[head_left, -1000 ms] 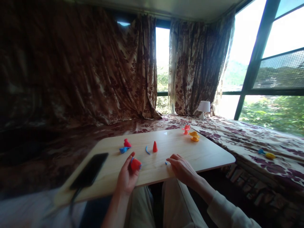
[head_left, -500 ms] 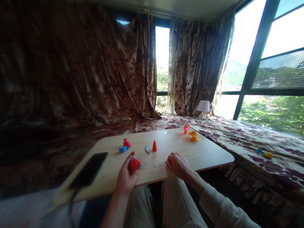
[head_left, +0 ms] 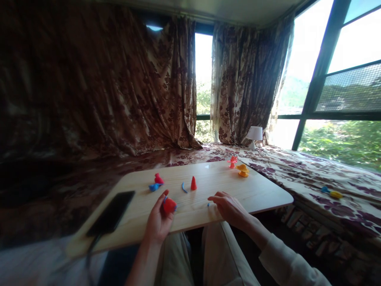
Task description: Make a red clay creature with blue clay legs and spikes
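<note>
My left hand [head_left: 157, 220] is closed around a red toy piece [head_left: 170, 205] with a bit of blue on it, held just above the near edge of the wooden table [head_left: 262, 190]. My right hand [head_left: 230, 208] rests on the table to the right, fingers spread a little, fingertips touching a tiny blue piece [head_left: 208, 205]. Farther out lie a red cone [head_left: 193, 183], a thin blue strip [head_left: 184, 187], and a red and blue piece [head_left: 156, 182].
A black phone [head_left: 111, 212] with a cable lies at the table's left. A red figure [head_left: 232, 161] and a yellow piece [head_left: 243, 170] stand at the far right corner. A white lamp [head_left: 255, 136] sits by the curtains; a yellow-blue toy [head_left: 333, 193] lies on the patterned bedding.
My right hand curled back over the tiny blue piece half a second ago, then stretched its fingers out to it again. My left hand has kept still with the red piece.
</note>
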`<control>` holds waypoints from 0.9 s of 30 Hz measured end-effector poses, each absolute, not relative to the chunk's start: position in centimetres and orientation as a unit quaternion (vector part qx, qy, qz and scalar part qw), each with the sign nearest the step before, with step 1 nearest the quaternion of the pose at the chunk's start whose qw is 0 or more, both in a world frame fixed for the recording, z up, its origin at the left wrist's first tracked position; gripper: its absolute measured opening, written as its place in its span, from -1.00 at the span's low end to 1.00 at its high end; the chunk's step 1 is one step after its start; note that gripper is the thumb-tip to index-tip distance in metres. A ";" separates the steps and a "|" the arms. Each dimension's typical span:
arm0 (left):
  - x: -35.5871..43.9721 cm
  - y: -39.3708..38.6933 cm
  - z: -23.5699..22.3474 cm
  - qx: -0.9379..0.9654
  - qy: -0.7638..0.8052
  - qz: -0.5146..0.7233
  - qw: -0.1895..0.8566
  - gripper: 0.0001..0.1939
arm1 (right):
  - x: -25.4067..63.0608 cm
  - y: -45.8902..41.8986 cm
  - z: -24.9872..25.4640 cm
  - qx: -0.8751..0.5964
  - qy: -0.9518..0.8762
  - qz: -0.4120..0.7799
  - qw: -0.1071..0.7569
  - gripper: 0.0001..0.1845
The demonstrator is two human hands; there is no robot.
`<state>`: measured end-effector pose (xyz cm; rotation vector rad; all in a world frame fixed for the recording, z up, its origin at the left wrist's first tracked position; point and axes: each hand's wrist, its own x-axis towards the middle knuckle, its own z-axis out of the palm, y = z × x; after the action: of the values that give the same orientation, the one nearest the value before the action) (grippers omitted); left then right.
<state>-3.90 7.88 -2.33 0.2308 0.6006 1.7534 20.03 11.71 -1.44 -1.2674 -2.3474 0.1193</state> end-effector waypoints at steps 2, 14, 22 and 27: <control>-3.9 7.9 -2.4 0.100 0.258 0.756 0.594 -0.76 | 20.1 11.6 -1.9 -0.416 -0.879 0.047 0.230 -0.52; -3.9 7.9 -2.4 0.097 0.264 0.755 0.592 -0.81 | 19.2 11.3 -2.0 -0.435 -0.878 0.024 0.200 -0.60; -3.9 7.8 -2.3 0.094 0.261 0.758 0.591 -0.76 | 19.1 11.0 -1.6 -0.454 -0.877 0.010 0.159 -0.68; -3.9 7.8 -2.4 0.099 0.257 0.759 0.591 -0.76 | 19.0 10.7 -1.5 -0.462 -0.873 0.003 0.155 -0.68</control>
<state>-3.88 7.84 -2.39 0.2294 0.5971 1.7656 19.05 10.65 -1.46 -1.3229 -2.5019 0.0089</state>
